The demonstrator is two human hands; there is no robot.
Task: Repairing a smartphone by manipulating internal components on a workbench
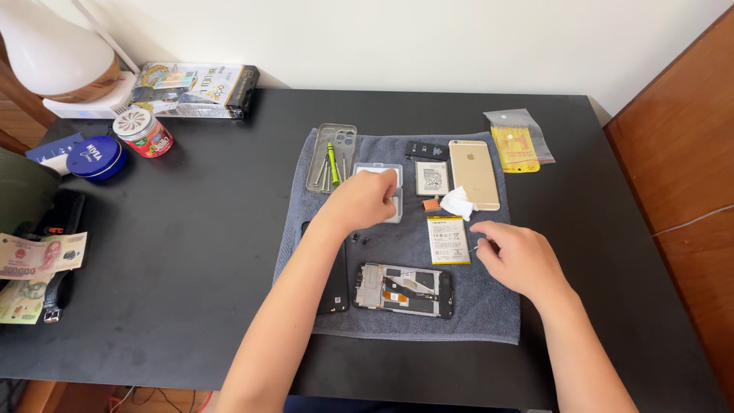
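My left hand (365, 200) reaches over a small clear plastic box (391, 177) on the grey towel (489, 313), its fingertips pinched at the box's top; what it holds is hidden. My right hand (518, 256) rests on the towel to the right, fingers curled around a small thin metal tool whose tip pokes out toward the phone battery (448, 239). An opened phone frame (405, 291) lies below both hands. A black phone back (335, 284) lies partly under my left forearm.
A gold phone (474, 173) with a white wipe (457, 203), a second battery (432, 177) and a clear case holding a green screwdriver (333, 162) lie at the towel's top. A plastic bag (520, 138), tins (95, 157), banknotes (38, 256) and a box (195, 90) sit on the black table.
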